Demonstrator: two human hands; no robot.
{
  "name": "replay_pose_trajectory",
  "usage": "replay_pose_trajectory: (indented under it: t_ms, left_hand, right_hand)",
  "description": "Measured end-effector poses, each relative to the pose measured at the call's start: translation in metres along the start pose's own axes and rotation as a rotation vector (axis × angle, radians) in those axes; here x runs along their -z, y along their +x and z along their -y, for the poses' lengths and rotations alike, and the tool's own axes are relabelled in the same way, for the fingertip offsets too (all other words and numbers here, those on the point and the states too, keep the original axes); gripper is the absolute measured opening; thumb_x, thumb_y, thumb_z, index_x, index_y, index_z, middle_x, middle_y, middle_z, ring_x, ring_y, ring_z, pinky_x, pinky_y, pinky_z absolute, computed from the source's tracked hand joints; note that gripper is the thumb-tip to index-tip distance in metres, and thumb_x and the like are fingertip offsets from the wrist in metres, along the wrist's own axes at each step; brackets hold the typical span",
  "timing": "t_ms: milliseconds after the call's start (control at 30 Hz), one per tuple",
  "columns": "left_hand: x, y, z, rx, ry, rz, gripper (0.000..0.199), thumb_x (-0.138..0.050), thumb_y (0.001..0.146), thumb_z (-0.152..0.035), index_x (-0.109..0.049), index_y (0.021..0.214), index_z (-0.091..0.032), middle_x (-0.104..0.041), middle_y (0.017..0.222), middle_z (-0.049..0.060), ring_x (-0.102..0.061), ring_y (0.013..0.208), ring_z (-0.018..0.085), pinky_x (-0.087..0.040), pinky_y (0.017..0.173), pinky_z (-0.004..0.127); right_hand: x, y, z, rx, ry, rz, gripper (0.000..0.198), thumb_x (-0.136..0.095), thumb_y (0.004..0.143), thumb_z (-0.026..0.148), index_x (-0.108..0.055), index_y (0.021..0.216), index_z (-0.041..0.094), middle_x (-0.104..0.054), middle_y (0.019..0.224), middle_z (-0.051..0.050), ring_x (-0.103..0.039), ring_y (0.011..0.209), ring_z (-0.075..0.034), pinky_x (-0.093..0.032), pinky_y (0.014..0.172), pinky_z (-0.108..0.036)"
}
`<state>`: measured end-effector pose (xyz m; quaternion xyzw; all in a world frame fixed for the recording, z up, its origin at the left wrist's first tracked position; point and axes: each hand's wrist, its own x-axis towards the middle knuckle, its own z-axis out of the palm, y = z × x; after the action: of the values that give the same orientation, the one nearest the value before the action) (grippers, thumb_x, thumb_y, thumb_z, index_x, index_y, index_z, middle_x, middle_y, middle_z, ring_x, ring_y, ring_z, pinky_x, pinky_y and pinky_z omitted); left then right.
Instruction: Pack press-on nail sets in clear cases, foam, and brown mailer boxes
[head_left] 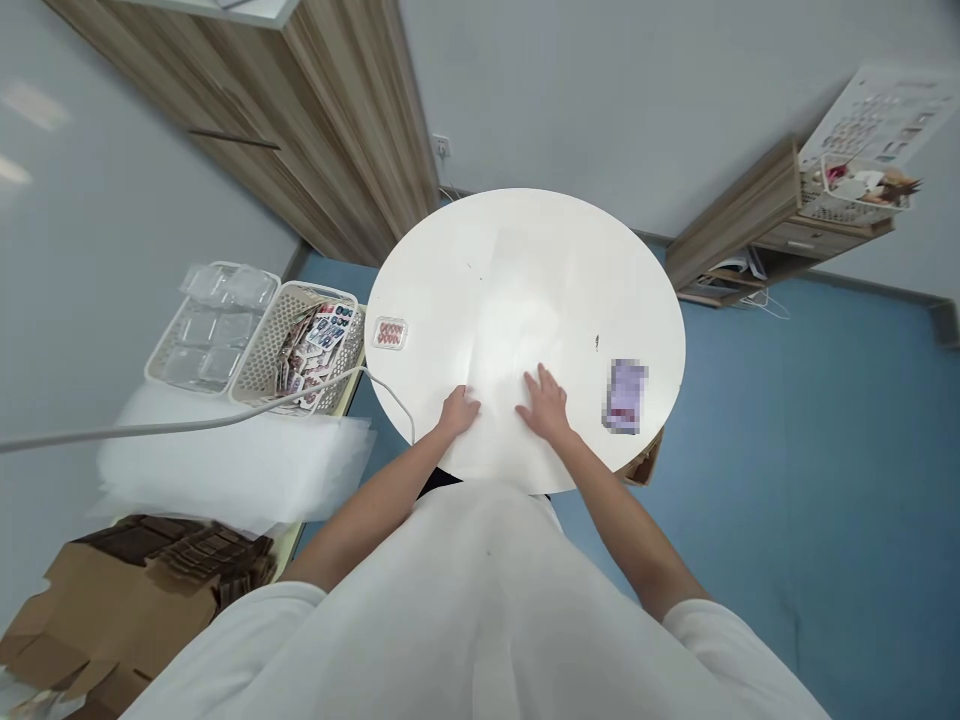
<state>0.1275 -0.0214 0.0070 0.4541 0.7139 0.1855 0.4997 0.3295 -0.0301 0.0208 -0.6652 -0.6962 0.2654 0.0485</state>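
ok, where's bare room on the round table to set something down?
Far right of the table, between pale sheet, rim and purple item; far left, between sheet, rim and red-patterned pack. Crowded: near middle, under left hand and right hand.

Wood-grain cabinet near wall socket; blue floor.

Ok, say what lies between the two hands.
Between left hand and right hand, the head view shows what looks like a thin whitish sheet on the table.
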Motion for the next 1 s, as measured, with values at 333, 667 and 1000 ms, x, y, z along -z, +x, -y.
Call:
replay_pose_trajectory:
  t_ms: [333, 667, 1000]
  left_hand:
    - [0.012, -0.025, 0.021, -0.504, 0.342, -0.017, 0.053, -0.058, 0.071, -0.021, -0.043, 0.122, -0.022, -0.033, 0.140, 0.010, -0.028, 0.129, 0.028, -0.022, 0.104, 0.042]
    - [0.029, -0.028, 0.034, -0.722, 0.861, 0.133, 0.036, -0.038, 0.085, -0.032, -0.049, 0.117, -0.022, -0.041, 0.137, 0.008, -0.030, 0.129, 0.026, -0.027, 0.098, 0.046]
    - [0.034, -0.020, 0.035, -0.775, 0.800, 0.158, 0.033, -0.041, 0.084, -0.034, -0.052, 0.112, -0.022, -0.043, 0.135, 0.009, -0.028, 0.129, 0.030, -0.024, 0.098, 0.050]
  right_hand:
    - [-0.019, -0.019, 0.014, -0.103, -0.080, 0.121, 0.062, -0.050, 0.080, 0.029, -0.023, 0.136, 0.023, -0.007, 0.149, -0.010, -0.002, 0.137, -0.026, -0.011, 0.103, -0.052]
    - [-0.035, -0.079, 0.029, -0.219, -0.115, 0.131, 0.040, -0.038, 0.086, 0.029, -0.040, 0.125, 0.020, -0.024, 0.145, -0.010, -0.014, 0.135, -0.022, -0.017, 0.102, -0.046]
    - [-0.046, -0.083, 0.035, -0.284, -0.136, 0.081, 0.044, -0.040, 0.085, 0.030, -0.037, 0.127, 0.019, -0.024, 0.145, -0.011, -0.017, 0.134, -0.024, -0.019, 0.100, -0.046]
